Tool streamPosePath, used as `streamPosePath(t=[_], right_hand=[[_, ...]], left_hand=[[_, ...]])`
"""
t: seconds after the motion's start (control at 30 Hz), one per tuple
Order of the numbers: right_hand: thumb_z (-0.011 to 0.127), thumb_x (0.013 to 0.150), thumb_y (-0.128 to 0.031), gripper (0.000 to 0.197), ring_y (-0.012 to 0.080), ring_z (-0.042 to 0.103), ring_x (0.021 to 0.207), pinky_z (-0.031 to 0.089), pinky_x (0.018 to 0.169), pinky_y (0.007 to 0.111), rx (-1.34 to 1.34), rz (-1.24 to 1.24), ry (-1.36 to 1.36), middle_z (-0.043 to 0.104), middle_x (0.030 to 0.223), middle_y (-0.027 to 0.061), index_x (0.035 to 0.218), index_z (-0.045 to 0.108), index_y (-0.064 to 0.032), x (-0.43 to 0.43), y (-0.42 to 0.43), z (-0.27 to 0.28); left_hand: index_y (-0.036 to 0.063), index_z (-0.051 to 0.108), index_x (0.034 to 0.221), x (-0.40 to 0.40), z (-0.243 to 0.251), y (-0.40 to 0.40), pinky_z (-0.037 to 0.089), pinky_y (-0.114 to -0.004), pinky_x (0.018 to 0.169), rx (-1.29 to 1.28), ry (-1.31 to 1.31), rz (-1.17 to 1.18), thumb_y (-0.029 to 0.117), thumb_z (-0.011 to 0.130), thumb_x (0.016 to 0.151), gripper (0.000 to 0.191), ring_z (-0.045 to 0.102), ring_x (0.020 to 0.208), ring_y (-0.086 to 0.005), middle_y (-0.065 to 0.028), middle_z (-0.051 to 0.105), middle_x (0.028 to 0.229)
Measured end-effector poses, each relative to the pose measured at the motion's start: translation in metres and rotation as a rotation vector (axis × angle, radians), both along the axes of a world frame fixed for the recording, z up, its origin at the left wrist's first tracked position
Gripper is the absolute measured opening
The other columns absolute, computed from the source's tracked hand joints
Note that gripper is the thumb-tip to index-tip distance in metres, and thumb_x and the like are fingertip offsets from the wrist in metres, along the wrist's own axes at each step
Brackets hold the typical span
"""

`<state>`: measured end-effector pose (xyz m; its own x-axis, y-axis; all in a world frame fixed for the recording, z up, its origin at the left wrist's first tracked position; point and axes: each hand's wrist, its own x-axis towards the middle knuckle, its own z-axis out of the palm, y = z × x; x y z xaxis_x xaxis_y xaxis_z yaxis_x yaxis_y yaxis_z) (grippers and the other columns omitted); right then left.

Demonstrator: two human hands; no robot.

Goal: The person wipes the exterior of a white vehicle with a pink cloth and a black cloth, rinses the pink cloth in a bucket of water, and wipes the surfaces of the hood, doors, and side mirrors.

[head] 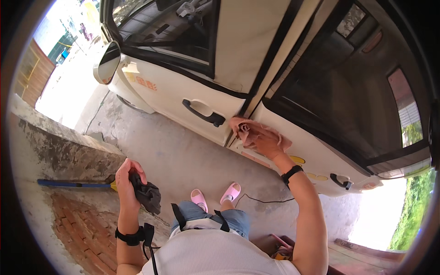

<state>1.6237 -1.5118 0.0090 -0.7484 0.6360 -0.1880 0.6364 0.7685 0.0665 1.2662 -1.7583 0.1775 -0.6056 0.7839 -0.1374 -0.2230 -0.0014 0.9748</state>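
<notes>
My right hand (270, 143) presses a crumpled pink cloth (245, 132) against the side of a white vehicle (165, 91). The cloth lies over the seam between the front and rear doors, just right of the front door's black handle (202, 113). Away from the bodywork, my left hand (128, 184) holds a bunched dark grey cloth (147, 194) over the ground. Part of that cloth is hidden in the palm.
A wing mirror (107, 63) sticks out at the vehicle's front left. A rear door handle (340, 181) is farther right. On my left are a worn wall (65, 147) with exposed brick and a blue pole (72, 183). A dark cable (264, 201) crosses the concrete by my pink slippers (231, 191).
</notes>
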Motion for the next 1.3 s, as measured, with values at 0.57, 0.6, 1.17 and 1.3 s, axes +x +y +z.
streamPosePath(t=[0.57,0.6,1.17,1.3], right_hand=[[0.042,0.096,-0.024,0.032,0.0303,0.061,0.104,0.049,0.088,0.037,0.188,0.495,-0.067,0.062,0.113,0.0158,0.119,0.056,-0.0069,-0.176,0.098,0.077],[0.042,0.096,-0.023,0.032,0.0317,0.060,0.103,0.049,0.088,0.038,0.204,0.504,-0.062,0.061,0.114,0.0157,0.119,0.056,-0.0067,-0.204,0.101,0.079],[0.054,0.086,-0.026,0.044,0.0362,0.056,0.109,0.044,0.095,0.042,-0.055,0.799,-0.373,0.060,0.118,0.0191,0.127,0.054,-0.0088,-0.388,0.137,0.017],[0.054,0.087,-0.025,0.047,0.0371,0.052,0.115,0.042,0.098,0.041,-0.155,0.512,-0.260,0.052,0.129,0.0218,0.130,0.050,-0.0077,-0.542,0.131,0.051]], left_hand=[[0.0036,0.053,0.076,-0.064,-0.051,-0.141,0.040,-0.023,0.050,0.099,-0.260,0.493,0.030,0.039,0.099,0.038,0.052,0.050,-0.0107,-0.0042,0.051,0.058],[0.0035,0.053,0.076,-0.065,-0.054,-0.148,0.040,-0.022,0.050,0.076,-0.249,0.542,0.030,0.039,0.099,0.037,0.052,0.050,-0.0106,-0.0043,0.051,0.059],[0.0037,0.052,0.078,-0.084,-0.105,-0.160,0.038,-0.022,0.051,0.015,-0.347,1.048,0.028,0.038,0.099,0.035,0.048,0.053,-0.0100,-0.0036,0.049,0.060],[0.0042,0.052,0.079,-0.061,-0.128,-0.152,0.037,-0.022,0.052,-0.030,-0.408,1.199,0.030,0.038,0.099,0.035,0.047,0.053,-0.0097,-0.0034,0.048,0.060]])
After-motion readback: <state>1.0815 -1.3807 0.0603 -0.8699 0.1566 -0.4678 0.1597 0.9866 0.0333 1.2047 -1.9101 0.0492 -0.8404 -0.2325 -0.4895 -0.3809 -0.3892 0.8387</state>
